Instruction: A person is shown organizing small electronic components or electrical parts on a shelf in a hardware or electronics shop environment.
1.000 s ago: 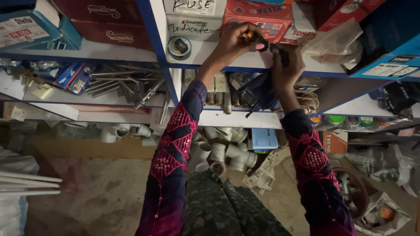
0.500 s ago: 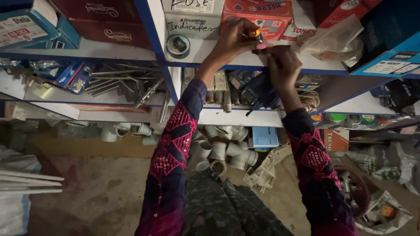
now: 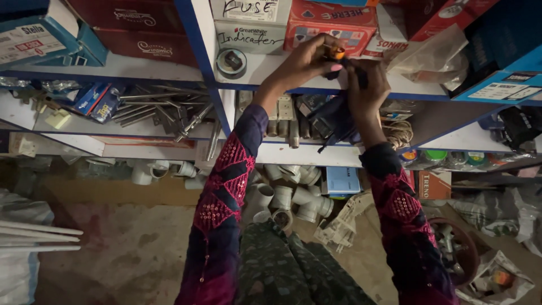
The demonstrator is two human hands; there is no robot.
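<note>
Reaching up to the shelf edge, both hands meet just in front of the white board with its blue metal rim. The left hand is closed around a small orange piece, pinching it between the thumb and the fingers. The right hand touches it from the side and grips a dark thing joined to the orange piece; what exactly this dark thing is, I cannot tell. Both things are held in the air, just above the shelf edge and close to the red cardboard boxes behind them.

Open room around the hands is small: boxes stand close behind, a crumpled clear plastic bag lies just to the right, and a round roll of tape sits to the left beside the blue upright post. Below the hands the space is more free, down to the lower shelf.

On the lower shelf lie thin shiny metal rods, hard and straight. Under it, smooth white plastic pipe fittings are piled up, round and curved. The sleeves are dark with pink stitched pattern and small sequins
</note>
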